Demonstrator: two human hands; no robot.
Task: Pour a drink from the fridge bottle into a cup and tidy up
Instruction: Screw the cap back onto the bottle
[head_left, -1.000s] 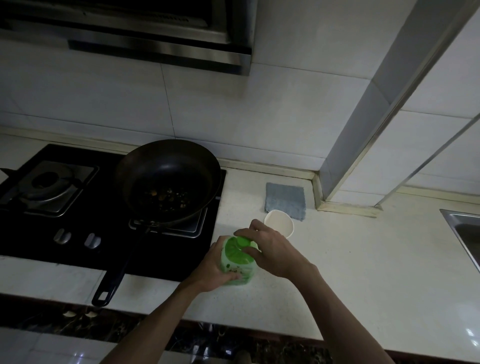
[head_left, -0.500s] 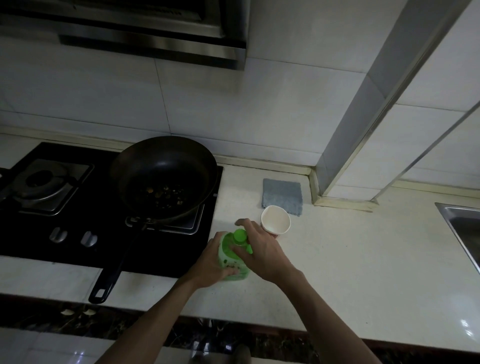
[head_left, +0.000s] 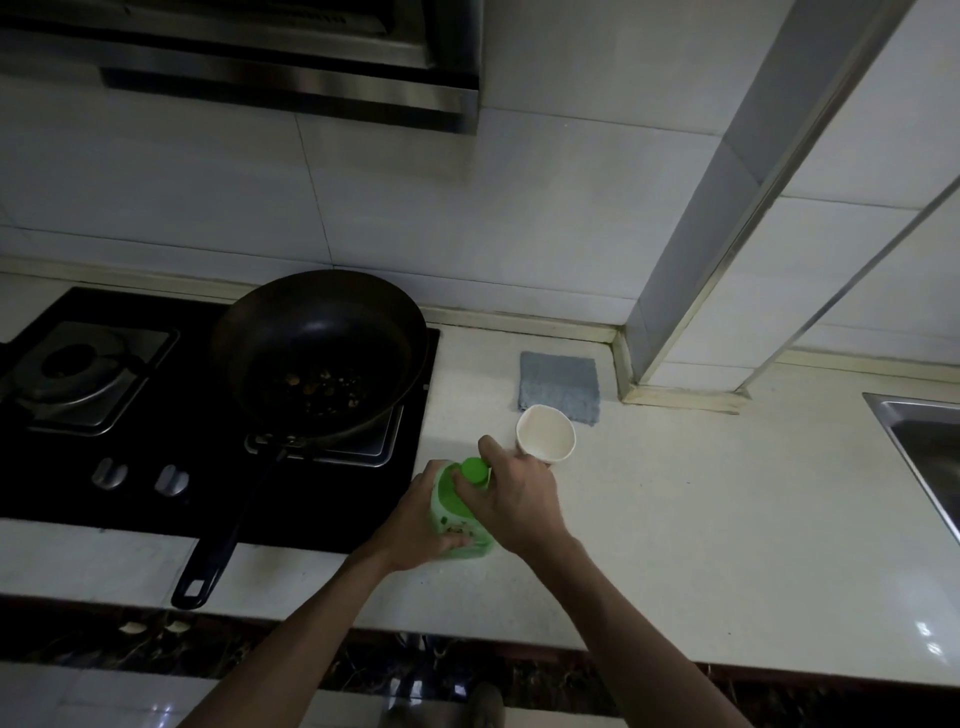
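Where: the bottle (head_left: 460, 522) stands upright on the table (head_left: 675, 519), just beside the white cup (head_left: 545, 434).
Left: the left hand (head_left: 418, 525) has its fingers wrapped round the bottle's body, steadying it.
Right: the right hand (head_left: 519, 499) has its fingers curled on the green cap (head_left: 474, 470); I cannot tell if the cap is loose.
Cup: upright, probably empty, though the light is dim.
Risk: the right hand sits close to the cup, so a jerk as the cap frees could knock it over; squeezing the soft body once open could spill drink.
Writing: the label shows print, but none is readable.
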